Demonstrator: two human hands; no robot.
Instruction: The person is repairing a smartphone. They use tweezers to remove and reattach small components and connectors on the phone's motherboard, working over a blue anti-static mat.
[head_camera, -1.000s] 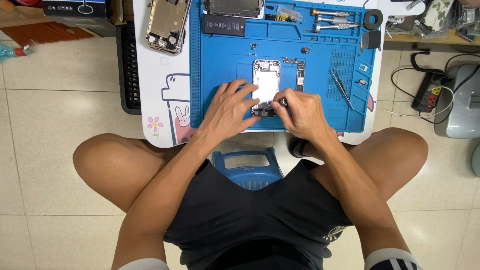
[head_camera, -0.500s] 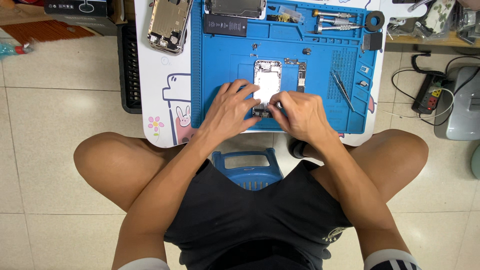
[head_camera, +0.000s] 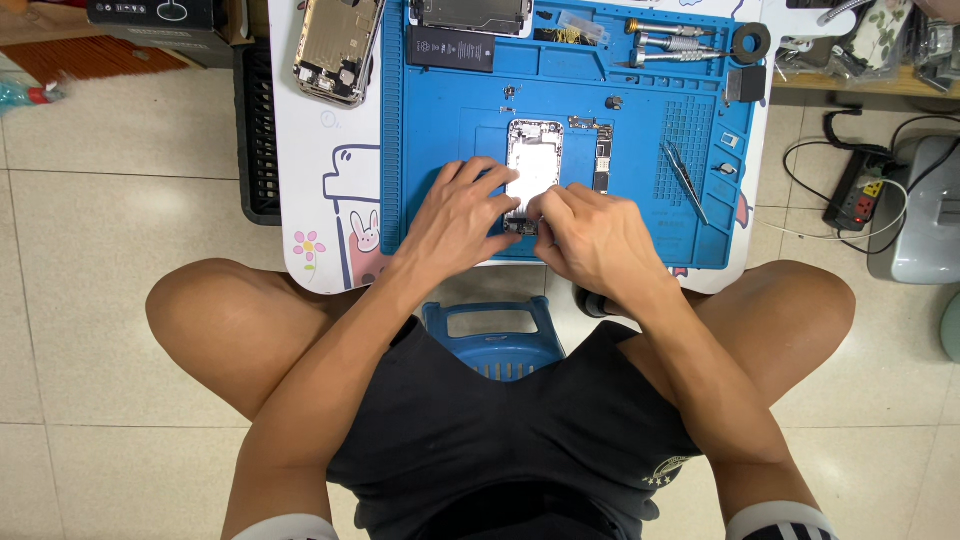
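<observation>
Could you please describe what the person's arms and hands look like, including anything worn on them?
Both arms are bare from the shoulder area down: no sleeves reach the forearms. The left hand and right hand wear no gloves, and no watch, bracelet or ring shows on the wrists or fingers. No markings are visible at this size.

Work mat (head_camera: 440, 160) lies on the low table (head_camera: 320, 140), before the seated person. Opened phone (head_camera: 533, 165) at the mat's centre; left hand (head_camera: 462, 215) at its 8 o'clock, touching it; right hand (head_camera: 590, 235) at its 5 o'clock, at the lower edge. Circuit board (head_camera: 601, 160) just beside the phone at 3 o'clock; tweezers (head_camera: 686, 182) farther at 3. Battery (head_camera: 450, 48) at 11 o'clock; screwdrivers (head_camera: 672, 42) at 1 o'clock. Second phone housing (head_camera: 335, 50) off the mat at 10 o'clock. Stool (head_camera: 492, 335) at 6 o'clock, under the table edge.
</observation>
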